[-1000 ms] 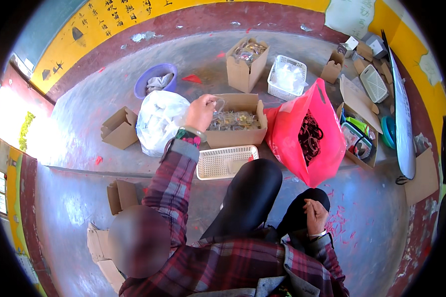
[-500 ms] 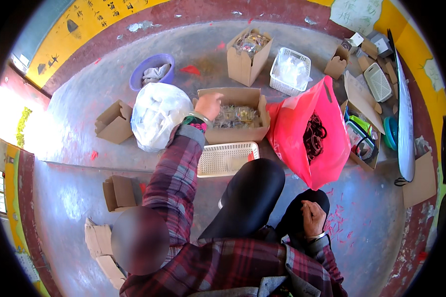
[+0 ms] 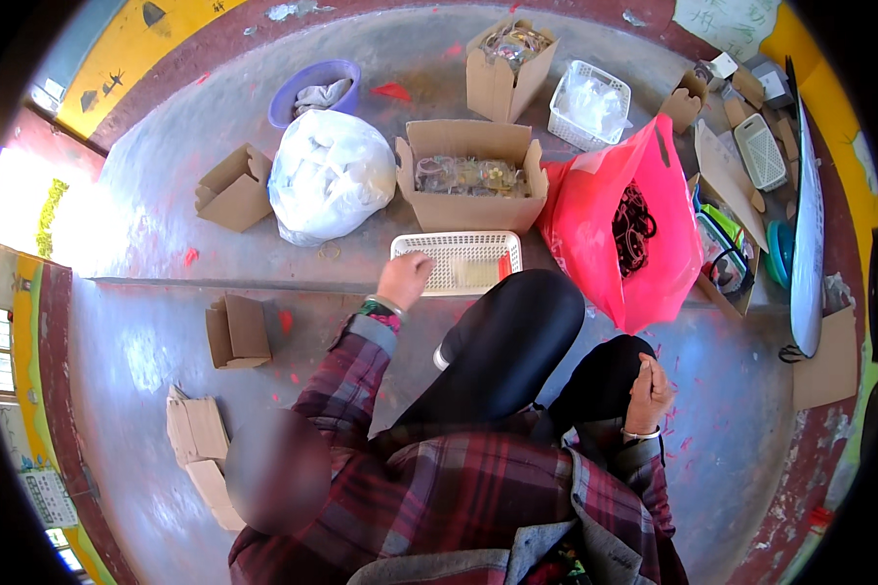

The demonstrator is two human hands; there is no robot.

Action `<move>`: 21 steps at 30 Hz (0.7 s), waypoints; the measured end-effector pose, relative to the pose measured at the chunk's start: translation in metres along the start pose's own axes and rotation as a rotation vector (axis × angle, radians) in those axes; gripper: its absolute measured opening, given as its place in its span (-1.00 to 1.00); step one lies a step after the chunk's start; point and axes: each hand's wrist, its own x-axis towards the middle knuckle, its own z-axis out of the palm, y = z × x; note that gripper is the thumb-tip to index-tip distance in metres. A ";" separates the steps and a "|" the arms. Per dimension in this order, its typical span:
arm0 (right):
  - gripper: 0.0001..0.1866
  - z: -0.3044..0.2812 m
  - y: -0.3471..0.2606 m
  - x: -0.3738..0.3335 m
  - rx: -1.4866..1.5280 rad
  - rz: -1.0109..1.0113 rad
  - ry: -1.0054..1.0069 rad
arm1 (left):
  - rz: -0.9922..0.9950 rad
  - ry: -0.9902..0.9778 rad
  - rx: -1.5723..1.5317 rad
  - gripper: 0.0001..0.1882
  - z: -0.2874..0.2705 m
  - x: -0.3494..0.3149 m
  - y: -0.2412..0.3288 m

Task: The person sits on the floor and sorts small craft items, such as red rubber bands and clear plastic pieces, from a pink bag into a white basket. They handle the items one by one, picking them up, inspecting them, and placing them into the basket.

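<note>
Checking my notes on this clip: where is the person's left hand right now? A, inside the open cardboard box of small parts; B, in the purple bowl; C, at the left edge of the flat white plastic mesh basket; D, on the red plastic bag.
C: the left hand sits at the left edge of the flat white plastic mesh basket.

Grey concrete floor (image 3: pixel 166 195), scuffed and flecked with red paint. Low step (image 3: pixel 215 283) across the middle. Yellow wall (image 3: pixel 156 29) with dark red base along the far side. Bright daylight at left.
</note>
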 end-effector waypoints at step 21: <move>-0.86 0.012 -0.017 0.010 -0.195 -0.236 -0.031 | 0.030 -0.354 0.451 -0.55 0.113 0.048 -0.011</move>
